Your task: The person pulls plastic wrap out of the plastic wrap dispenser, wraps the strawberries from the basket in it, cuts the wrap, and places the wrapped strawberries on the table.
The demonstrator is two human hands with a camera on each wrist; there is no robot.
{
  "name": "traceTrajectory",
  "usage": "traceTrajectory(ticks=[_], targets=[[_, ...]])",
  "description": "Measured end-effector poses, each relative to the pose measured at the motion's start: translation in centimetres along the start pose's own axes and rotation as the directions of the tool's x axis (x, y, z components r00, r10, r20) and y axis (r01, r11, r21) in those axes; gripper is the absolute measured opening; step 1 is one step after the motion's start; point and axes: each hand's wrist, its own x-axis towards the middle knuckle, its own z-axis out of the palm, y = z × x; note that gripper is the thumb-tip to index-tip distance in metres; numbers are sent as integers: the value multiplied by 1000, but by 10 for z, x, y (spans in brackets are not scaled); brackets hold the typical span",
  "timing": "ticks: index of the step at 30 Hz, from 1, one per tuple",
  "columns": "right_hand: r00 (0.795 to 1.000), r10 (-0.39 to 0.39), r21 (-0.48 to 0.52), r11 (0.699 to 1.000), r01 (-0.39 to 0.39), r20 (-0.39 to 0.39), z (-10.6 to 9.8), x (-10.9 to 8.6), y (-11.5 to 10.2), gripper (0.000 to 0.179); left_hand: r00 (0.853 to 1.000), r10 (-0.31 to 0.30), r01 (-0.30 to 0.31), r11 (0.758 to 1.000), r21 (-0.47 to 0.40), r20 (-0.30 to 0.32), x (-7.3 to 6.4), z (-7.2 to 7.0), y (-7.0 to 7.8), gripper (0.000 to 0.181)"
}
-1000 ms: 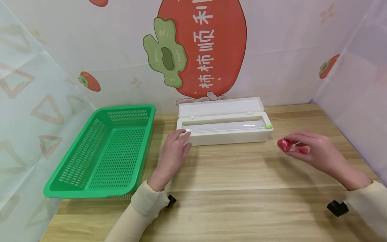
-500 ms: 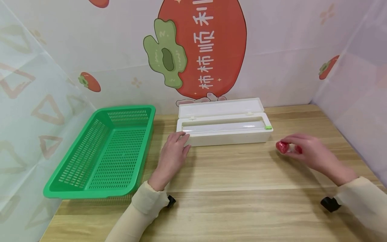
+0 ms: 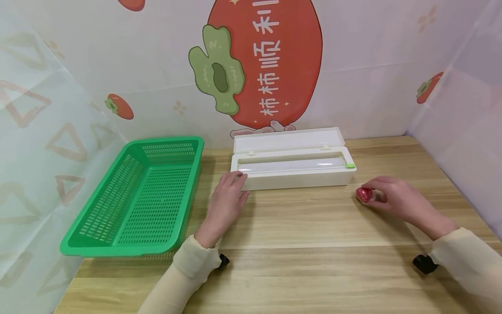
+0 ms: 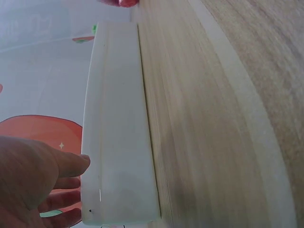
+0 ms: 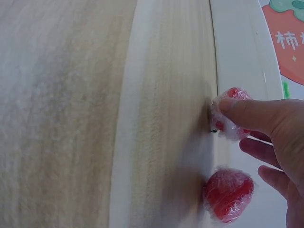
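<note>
My right hand (image 3: 400,203) pinches a small red, fruit-like thing wrapped in clear film (image 3: 364,195) between thumb and fingertips, low over the table's right side. The right wrist view shows a second film-wrapped red thing (image 5: 229,194) beside it, under the hand; the head view hides this one. At the back middle stands a white cling film dispenser (image 3: 298,179), its lid up and a roll inside. My left hand (image 3: 225,203) rests at the dispenser's left end, the thumb (image 4: 76,164) against its edge and the fingers loosely bent.
A green slotted plastic basket (image 3: 192,192) stands at the left on the wooden table (image 3: 306,261). Printed cloth walls (image 3: 364,78) close in the back and both sides. A green tab (image 3: 350,165) sits at the dispenser's right end.
My right hand has moved a little left and lower with the wrapped red thing. The second one, earlier visible under the hand, is now hidden in the head view. My left hand has barely moved.
</note>
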Motion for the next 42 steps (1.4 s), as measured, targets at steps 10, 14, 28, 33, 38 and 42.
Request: traceTrajectory(ticks=[10,14,28,33,38,42], targets=[[1000,-27,1,1000,27,-1,4,1,3,42,1000,-2,2,1000,-19,8,0,0,1,45],[999,-38,2,999,38,-1,4,3,4,42,1000,-13,13,1000,-18,24,1,0,1,45],[1000,-15,12,1000,15,18,-1,4,4,45,1000,-7,8,1000,-6,19,0,1,-1,46],[999,-2,19,1000,2,38,-3,4,4,46,1000,-6,6,1000,-5,17,1,2,-2,46],[999,-12,8,1000,11,53,-4,5,4,43,1000,-10,10,1000,-6,24,2,1,-1,46],[997,-5,10,1000,4,80,-5,6,2,41,1000,-10,10,1000,-11,26,2,1,-1,45]])
